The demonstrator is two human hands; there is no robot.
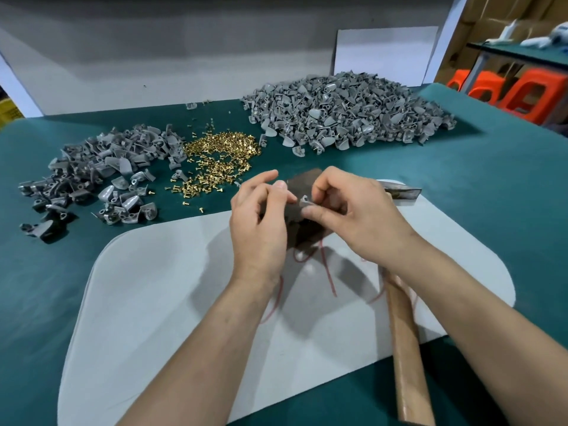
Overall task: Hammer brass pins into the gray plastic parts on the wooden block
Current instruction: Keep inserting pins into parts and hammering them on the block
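Part sits pinched in the right hand just above the block, long axis roughly left to right, socket end facing the left hand, whose fingertips meet it; whether they hold a pin I cannot tell. Best seat a pin square in the socket, then rest the part flat on the block before lifting the hammer just right of it. Pins lie beyond, leftward.

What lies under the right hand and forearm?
A hammer lies on the gray mat, its handle running beneath the right hand, which pinches a gray plastic part. The handle's upper stretch is covered; the metal head shows beyond.
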